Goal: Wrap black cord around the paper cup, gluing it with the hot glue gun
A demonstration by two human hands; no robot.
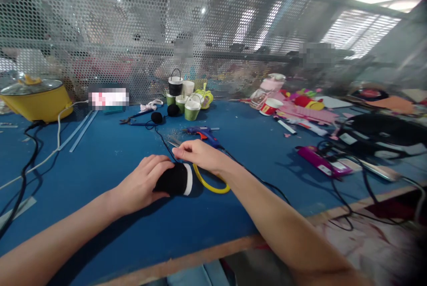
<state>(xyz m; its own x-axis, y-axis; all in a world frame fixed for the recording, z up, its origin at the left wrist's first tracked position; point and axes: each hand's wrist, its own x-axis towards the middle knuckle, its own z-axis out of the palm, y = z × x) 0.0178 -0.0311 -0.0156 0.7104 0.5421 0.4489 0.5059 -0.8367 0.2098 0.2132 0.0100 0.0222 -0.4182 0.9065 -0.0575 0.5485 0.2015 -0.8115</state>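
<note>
My left hand is wrapped round a small black cup with a white rim, which lies on its side on the blue table. Just above the cup, the thumb and fingers of my right hand are pinched together at a thin black cord. The cord runs back to a black pompom. Under my right wrist are scissors with a yellow handle, their blades partly hidden. Beyond my right hand lies a blue glue gun.
Small green and black buckets stand at the back, near pliers. At left sits a yellow electric pot with cables. On the right are a purple case, a jar and pink scraps. A mesh screen borders the table.
</note>
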